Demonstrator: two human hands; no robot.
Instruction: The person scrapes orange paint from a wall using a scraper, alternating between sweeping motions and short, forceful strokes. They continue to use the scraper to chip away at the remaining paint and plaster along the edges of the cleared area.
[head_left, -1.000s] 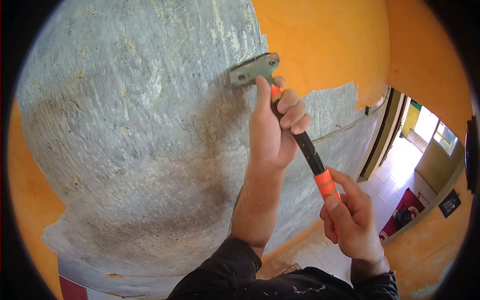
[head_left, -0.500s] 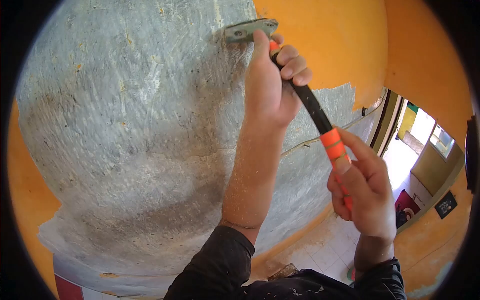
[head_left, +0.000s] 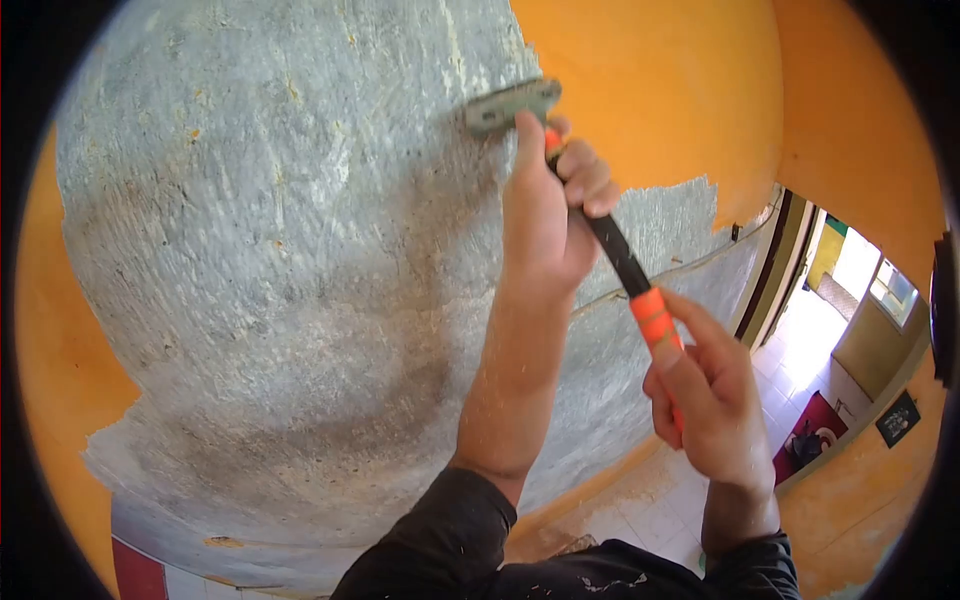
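Orange-banded black scraper [head_left: 622, 255] grasped by left hand [head_left: 545, 205], right hand [head_left: 708, 385]; flat metal head [head_left: 508, 108] lowered beside orange wall paint [head_left: 655, 90], downstroke suggested.

Daylight glares off the tiled floor [head_left: 797, 350] beyond the door frame [head_left: 773, 262] at right; soft shadows darken the bare grey wall [head_left: 250, 250]. The scraper head [head_left: 512, 107] shows motion blur, and fisheye distortion bows straight lines inside black edges.
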